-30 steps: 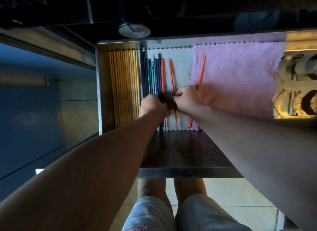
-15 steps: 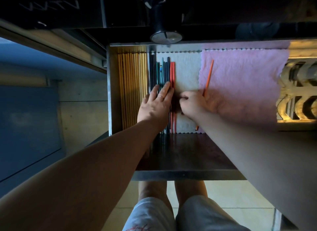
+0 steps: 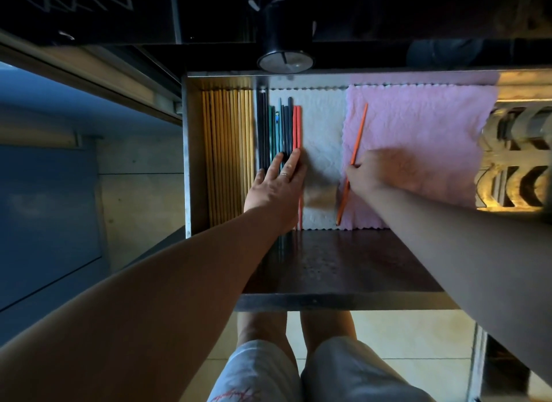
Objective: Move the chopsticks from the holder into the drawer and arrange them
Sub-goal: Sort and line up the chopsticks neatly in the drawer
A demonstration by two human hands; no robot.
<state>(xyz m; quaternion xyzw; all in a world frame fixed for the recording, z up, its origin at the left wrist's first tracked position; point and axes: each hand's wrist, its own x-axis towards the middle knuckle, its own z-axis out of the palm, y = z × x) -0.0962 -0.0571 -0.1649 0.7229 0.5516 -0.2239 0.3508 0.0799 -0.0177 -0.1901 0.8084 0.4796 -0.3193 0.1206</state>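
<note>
The open drawer (image 3: 187, 150) holds a row of wooden chopsticks (image 3: 227, 150) at its left, then dark and teal chopsticks (image 3: 276, 129), then two red chopsticks (image 3: 296, 126) side by side. My left hand (image 3: 276, 186) lies flat, fingers spread, on the dark and red ones. A single orange chopstick (image 3: 359, 132) lies slanted on the edge of a pink cloth (image 3: 418, 126). My right hand (image 3: 379, 173) has its fingers closed on the middle of that chopstick. The black holder (image 3: 283, 42) stands on the counter behind the drawer.
A white liner (image 3: 321, 126) covers the drawer floor between the chopsticks and the pink cloth. The drawer's dark front section (image 3: 343, 261) is bare. A patterned rack (image 3: 513, 162) sits at the right. Below are my legs and a tiled floor (image 3: 403, 336).
The two red chopsticks were pushed left against the dark ones. My left hand flattened over the row. My right hand moved right onto the orange chopstick.
</note>
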